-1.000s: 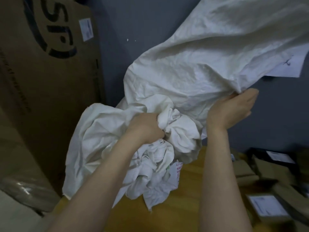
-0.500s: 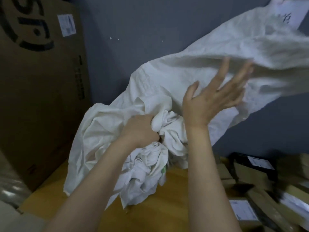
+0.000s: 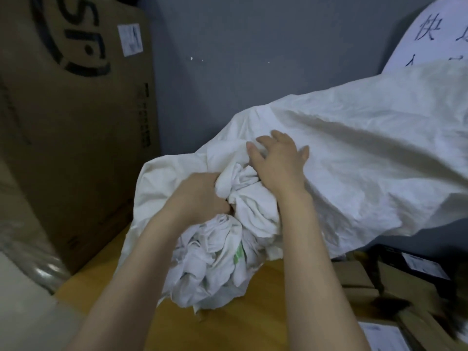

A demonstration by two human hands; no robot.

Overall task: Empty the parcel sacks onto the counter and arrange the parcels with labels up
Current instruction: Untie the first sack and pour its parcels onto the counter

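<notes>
Gripping the bunched white parcel sack [image 3: 354, 160] above the wooden worktop [image 3: 253, 325], the left hand [image 3: 200, 196] is clenched; the right hand [image 3: 278, 163] rests spread upon it.

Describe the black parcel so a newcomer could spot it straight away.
Find the big white sack draped across the right. Under its hanging edge, parcels crowd the wooden counter. The black parcel lies farthest back, the only dark one among brown cardboard boxes.
</notes>
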